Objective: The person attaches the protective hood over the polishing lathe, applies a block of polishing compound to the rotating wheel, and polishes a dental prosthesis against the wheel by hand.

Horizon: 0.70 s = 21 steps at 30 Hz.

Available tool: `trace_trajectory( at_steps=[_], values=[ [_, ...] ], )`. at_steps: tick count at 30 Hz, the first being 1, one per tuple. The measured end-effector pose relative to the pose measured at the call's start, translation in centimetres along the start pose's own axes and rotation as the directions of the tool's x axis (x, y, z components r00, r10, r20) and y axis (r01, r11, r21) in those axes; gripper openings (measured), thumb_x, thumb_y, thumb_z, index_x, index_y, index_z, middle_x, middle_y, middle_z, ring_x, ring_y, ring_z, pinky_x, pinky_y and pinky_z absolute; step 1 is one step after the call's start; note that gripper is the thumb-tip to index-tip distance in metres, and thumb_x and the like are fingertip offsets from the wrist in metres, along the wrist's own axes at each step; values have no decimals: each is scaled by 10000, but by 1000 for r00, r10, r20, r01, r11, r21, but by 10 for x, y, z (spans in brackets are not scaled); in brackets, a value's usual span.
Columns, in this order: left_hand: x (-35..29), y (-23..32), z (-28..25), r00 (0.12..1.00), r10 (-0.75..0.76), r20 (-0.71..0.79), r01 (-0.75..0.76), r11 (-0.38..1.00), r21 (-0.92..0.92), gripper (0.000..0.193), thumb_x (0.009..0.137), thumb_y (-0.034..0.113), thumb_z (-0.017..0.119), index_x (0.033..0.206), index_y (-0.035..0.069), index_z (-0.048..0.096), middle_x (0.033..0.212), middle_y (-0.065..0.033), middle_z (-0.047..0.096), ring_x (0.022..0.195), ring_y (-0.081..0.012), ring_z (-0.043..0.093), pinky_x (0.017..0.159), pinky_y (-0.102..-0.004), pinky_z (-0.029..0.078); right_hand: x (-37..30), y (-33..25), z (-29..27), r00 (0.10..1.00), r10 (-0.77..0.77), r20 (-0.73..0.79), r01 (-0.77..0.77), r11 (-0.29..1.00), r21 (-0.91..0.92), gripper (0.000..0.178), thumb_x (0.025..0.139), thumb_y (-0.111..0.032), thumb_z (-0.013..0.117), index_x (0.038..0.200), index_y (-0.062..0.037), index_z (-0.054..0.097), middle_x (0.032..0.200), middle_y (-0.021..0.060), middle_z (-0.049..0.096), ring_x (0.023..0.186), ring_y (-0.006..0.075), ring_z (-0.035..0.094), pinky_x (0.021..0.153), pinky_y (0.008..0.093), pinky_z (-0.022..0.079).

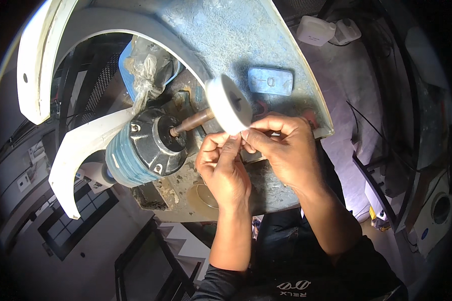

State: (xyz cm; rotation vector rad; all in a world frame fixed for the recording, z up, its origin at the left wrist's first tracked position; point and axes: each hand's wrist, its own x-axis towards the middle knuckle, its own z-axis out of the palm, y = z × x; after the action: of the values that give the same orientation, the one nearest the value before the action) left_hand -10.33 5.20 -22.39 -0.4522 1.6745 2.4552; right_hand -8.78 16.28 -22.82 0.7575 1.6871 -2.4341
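In front of me a white round buffing wheel (220, 105) sits on a brown tapered spindle (192, 123), which comes out of a motor (144, 145) with a blue ribbed body and black end cap. Just under the wheel's lower rim, my left hand (225, 170) and my right hand (291, 150) meet, thumbs and fingertips pinched together. Whatever they hold is too small or too hidden by the fingers to make out. The fingertips are right at the wheel's edge; whether they touch it I cannot tell.
Behind the wheel stands a fibre-covered light-blue hood (206, 35) with a white curved edge (75, 165) at left. A blue rectangular block (270, 81) lies on it. Beyond the motor, a blue bin (128, 80) holds a knotted plastic bag (148, 75). White jugs (316, 31) stand at far right.
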Motion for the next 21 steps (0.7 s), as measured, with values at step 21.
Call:
trace_trajectory(
  at_steps=[21],
  values=[
    [-1, -18, -8, 996, 82, -21, -82, 996, -31, 90, 882, -97, 593, 886, -11, 565, 898, -98, 677, 825, -106, 625, 790, -237, 485, -2, 4, -1, 997, -74, -10, 73, 996, -45, 103, 819, 15, 684, 908, 61, 710, 839, 85, 649, 724, 72, 609, 589, 203, 468]
  ],
)
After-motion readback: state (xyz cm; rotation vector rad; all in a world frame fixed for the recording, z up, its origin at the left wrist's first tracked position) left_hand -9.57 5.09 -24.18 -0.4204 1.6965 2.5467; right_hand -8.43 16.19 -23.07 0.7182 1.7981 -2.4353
